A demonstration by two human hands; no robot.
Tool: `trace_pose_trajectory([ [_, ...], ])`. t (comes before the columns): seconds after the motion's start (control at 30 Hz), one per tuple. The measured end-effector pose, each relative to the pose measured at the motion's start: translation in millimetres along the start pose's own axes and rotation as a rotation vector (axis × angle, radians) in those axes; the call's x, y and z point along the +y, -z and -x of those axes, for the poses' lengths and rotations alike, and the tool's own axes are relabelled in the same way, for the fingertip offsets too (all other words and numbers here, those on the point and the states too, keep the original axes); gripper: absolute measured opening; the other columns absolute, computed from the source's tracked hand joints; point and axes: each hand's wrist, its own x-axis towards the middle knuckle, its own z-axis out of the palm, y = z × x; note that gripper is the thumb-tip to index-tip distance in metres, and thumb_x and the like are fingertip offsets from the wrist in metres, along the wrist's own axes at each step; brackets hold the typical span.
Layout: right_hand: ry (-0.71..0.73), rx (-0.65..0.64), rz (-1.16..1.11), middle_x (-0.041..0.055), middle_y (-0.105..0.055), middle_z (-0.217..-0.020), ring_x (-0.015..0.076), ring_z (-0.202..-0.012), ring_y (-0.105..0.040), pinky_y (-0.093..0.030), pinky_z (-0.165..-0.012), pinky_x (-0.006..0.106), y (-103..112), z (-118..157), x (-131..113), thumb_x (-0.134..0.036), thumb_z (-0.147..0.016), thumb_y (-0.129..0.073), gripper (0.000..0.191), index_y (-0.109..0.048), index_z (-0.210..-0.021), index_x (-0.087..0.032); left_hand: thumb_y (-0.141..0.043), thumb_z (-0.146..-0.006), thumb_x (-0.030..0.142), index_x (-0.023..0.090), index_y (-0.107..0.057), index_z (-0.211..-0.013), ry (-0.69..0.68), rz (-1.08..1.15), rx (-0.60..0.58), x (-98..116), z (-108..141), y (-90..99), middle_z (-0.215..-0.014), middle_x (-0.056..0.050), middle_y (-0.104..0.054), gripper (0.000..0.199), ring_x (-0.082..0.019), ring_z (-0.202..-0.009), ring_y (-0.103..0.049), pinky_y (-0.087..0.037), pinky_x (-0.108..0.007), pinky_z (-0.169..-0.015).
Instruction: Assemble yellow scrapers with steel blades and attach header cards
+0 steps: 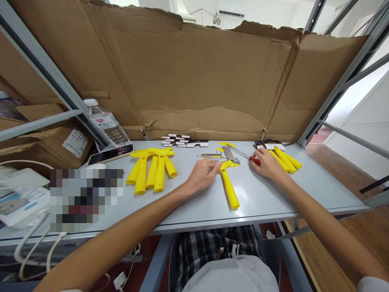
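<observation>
In the head view, a yellow plastic scraper handle [230, 188] lies on the grey table in front of me, its T-shaped head pointing away. My left hand [203, 175] is beside that head, fingers curled and pinched together; anything small between them is hidden. My right hand [267, 163] has its fingers closed on the red grip of a screwdriver [254, 160], whose thin shaft points left and away. Close to the screwdriver tip are a flat metal plate [227, 152] and other thin metal and yellow pieces.
Several yellow handles [152, 168] lie to the left, more yellow handles [288, 159] to the right. Folded cards [184, 141] are at the back by a cardboard wall [206, 77]. A phone [111, 154], a plastic bottle [106, 121] and white cables [33, 243] occupy the left side.
</observation>
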Motion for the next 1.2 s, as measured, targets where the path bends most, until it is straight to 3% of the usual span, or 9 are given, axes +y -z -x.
trace_pose_trajectory([
  [0.1,0.043,0.013,-0.008,0.0173,-0.07,-0.126,0.0348,-0.117,-0.061,-0.048,-0.095,0.045,2.1,-19.4,-14.5,-0.033,-0.101,-0.059,0.02,-0.071,-0.11,-0.021,-0.051,-0.1,0.03,0.025,-0.066,-0.047,0.039,0.063,0.096,-3.7,-8.0,12.7,-0.091,-0.01,-0.083,0.055,-0.028,-0.108,-0.075,-0.052,-0.038,-0.11],
  [0.23,0.117,-0.029,-0.009,0.0183,-0.071,-0.124,0.0349,-0.118,-0.059,-0.046,-0.096,0.046,-3.5,-47.8,-40.1,-0.032,-0.101,-0.059,0.022,-0.074,-0.11,-0.018,-0.061,-0.081,0.017,0.026,-0.067,-0.044,0.044,0.109,0.191,-10.9,-14.9,24.1,-0.115,-0.009,-0.085,0.038,-0.03,-0.135,-0.064,-0.046,-0.042,-0.122],
  [0.33,0.169,-0.074,-0.02,0.0179,-0.072,-0.122,0.0334,-0.116,-0.059,-0.044,-0.095,0.044,-10.2,-60.7,-51.6,-0.03,-0.103,-0.056,0.024,-0.076,-0.11,-0.017,-0.058,-0.08,0.019,0.027,-0.07,-0.046,0.078,0.095,0.227,-17.9,-18.3,25.5,-0.131,-0.005,-0.082,0.036,-0.031,-0.146,-0.056,-0.041,-0.044,-0.127],
  [0.43,0.197,-0.121,-0.025,0.0166,-0.074,-0.122,0.0319,-0.115,-0.061,-0.042,-0.095,0.042,-15.4,-63.4,-50.4,-0.021,-0.104,-0.05,0.031,-0.078,-0.117,-0.016,-0.053,-0.086,0.026,0.026,-0.077,-0.053,0.122,0.075,0.244,-26.1,-21.6,24.1,-0.13,-0.005,-0.082,0.041,-0.031,-0.136,-0.065,-0.043,-0.045,-0.124],
  [0.53,0.202,-0.163,-0.024,0.0165,-0.075,-0.126,0.0319,-0.118,-0.062,-0.04,-0.094,0.042,-18.0,-60.0,-42.2,-0.015,-0.103,-0.047,0.039,-0.079,-0.124,-0.017,-0.05,-0.093,0.033,0.024,-0.079,-0.057,0.152,0.066,0.218,-32.2,-23.8,22.9,-0.111,-0.009,-0.086,0.047,-0.029,-0.114,-0.075,-0.051,-0.043,-0.111],
  [0.8,0.244,-0.25,-0.042,0.0139,-0.078,-0.128,0.032,-0.118,-0.062,-0.034,-0.087,0.041,-19.9,-50.9,-35.4,-0.012,-0.101,-0.048,0.043,-0.08,-0.129,-0.02,-0.05,-0.101,0.042,0.019,-0.082,-0.079,0.047,-0.209,0.08,-34.5,-21.3,22.2,-0.091,-0.011,-0.083,0.045,-0.026,-0.085,-0.073,-0.052,-0.038,-0.08],
  [1.2,0.223,-0.252,-0.088,0.0129,-0.079,-0.117,0.03,-0.114,-0.064,-0.037,-0.092,0.04,-23.2,-52.6,-28.2,-0.015,-0.103,-0.047,0.039,-0.083,-0.119,-0.019,-0.063,-0.095,0.026,0.019,-0.084,-0.093,-0.052,-0.228,-0.039,-42.6,-22.3,22.3,-0.101,-0.009,-0.084,0.022,-0.024,-0.089,-0.074,-0.057,-0.034,-0.081],
])
